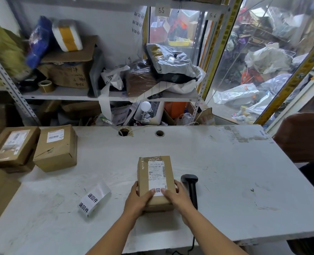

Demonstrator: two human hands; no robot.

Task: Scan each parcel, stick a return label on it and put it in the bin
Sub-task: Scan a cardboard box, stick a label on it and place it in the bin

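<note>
Both hands grip the near end of the parcel (156, 181) on the worktop (216, 172): left hand (139, 198) and right hand (174, 196) curl over its edges, thumbs on the shipping label (157, 176). Risk: the thumbs flank the QR mark, so a scan may misread unless they clear it. Just right of the grip lies the scanner (190, 186); a sideways shift could knock it, while the return-label strip (93, 199), left of the grip, curls and may stick crooked.
</note>
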